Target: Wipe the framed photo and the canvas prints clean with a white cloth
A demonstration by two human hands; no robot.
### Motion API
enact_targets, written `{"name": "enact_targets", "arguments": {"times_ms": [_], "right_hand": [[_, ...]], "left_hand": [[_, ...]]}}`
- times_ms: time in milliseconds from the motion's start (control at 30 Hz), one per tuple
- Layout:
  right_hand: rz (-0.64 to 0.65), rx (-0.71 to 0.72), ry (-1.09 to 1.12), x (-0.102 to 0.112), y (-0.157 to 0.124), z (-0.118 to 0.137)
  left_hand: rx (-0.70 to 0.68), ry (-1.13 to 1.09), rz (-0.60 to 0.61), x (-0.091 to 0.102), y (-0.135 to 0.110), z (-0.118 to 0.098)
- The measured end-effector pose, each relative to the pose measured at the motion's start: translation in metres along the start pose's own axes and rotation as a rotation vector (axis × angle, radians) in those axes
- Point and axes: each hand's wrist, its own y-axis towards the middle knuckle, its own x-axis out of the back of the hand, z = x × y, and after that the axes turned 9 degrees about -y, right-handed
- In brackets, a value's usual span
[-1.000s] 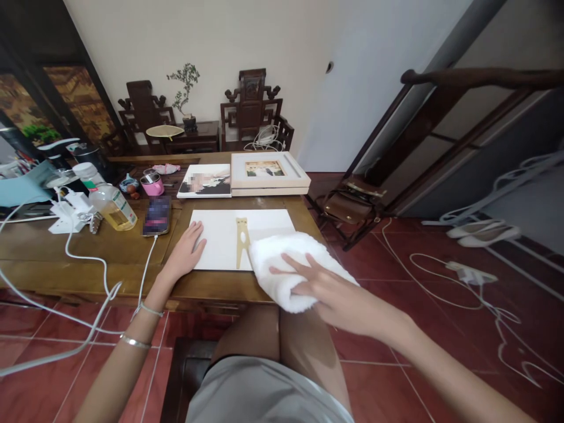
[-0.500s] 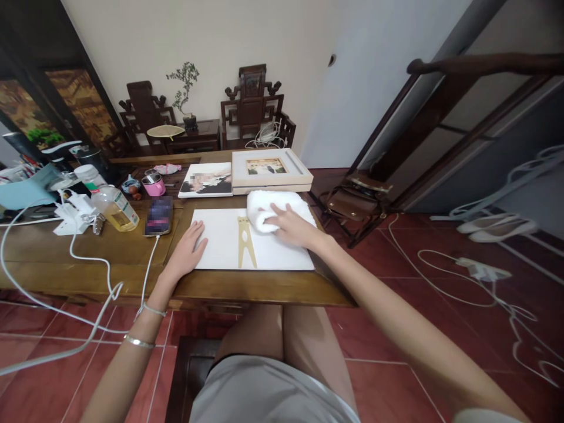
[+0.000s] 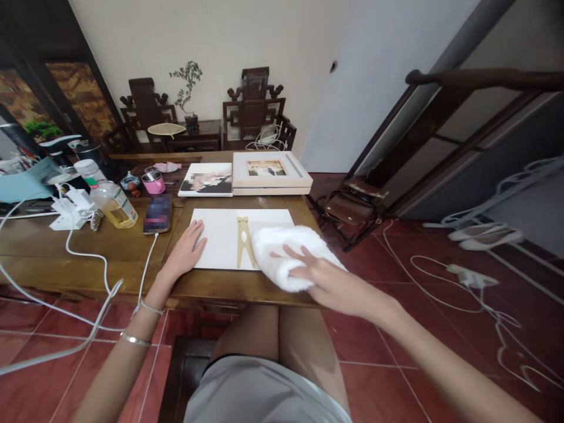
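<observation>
A white board or flat book (image 3: 215, 235) lies on the wooden table, with a tan long-legged animal figure (image 3: 243, 241) on its surface. My left hand (image 3: 189, 247) rests open with its fingers flat on the board's left edge. Over the board's right part, my right hand (image 3: 315, 273) grips a folded white fluffy cloth (image 3: 275, 247). The cloth covers the board's lower right corner and overlaps the table's front edge. Part of it is hidden under my fingers.
Behind the board are a framed picture in a box (image 3: 271, 173) and a photo panel (image 3: 206, 179). To the left lie a phone (image 3: 157, 214) with its cable, an oil-like bottle (image 3: 117, 205), a power strip (image 3: 70, 208) and a pink cup (image 3: 153, 181).
My right hand has drawn the white cloth from the board's upper right toward me, to its lower right corner. My left hand has stayed in place.
</observation>
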Motion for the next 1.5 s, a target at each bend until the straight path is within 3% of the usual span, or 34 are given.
{"name": "enact_targets", "arguments": {"times_ms": [200,333,433,667,767,867,1067,1167,1267,1500], "right_hand": [[-0.063,-0.126,-0.098,-0.001,0.091,-0.055],[-0.088,-0.207,-0.126,-0.002,0.127,-0.06],[-0.092,-0.177,-0.151,-0.007,0.116,-0.043],[-0.059,0.016,-0.124,-0.017,0.025,0.028],[-0.031,0.067,-0.106,-0.015,0.008,0.039],[-0.04,0.035,-0.078,-0.013,0.023,0.03],[-0.089,-0.15,-0.094,-0.008,0.114,-0.011],[-0.105,-0.202,-0.119,-0.007,0.14,-0.015],[-0.098,-0.184,-0.149,-0.009,0.13,0.0],[-0.034,0.072,-0.108,-0.01,0.045,0.056]], "left_hand": [[0.001,-0.005,0.003,0.001,0.0,0.0],[0.007,-0.024,-0.002,0.002,0.0,-0.001],[0.014,-0.026,-0.007,0.001,0.0,-0.002],[0.014,-0.011,0.004,0.0,0.0,-0.003],[0.002,0.003,0.005,-0.001,0.0,-0.001],[-0.002,-0.001,0.002,-0.001,0.0,0.0],[-0.003,-0.006,0.002,0.0,0.0,0.002],[-0.001,-0.022,-0.011,0.001,0.0,0.003],[0.003,-0.035,-0.014,0.001,0.0,0.004],[0.014,-0.024,-0.004,0.001,-0.001,-0.002]]}}
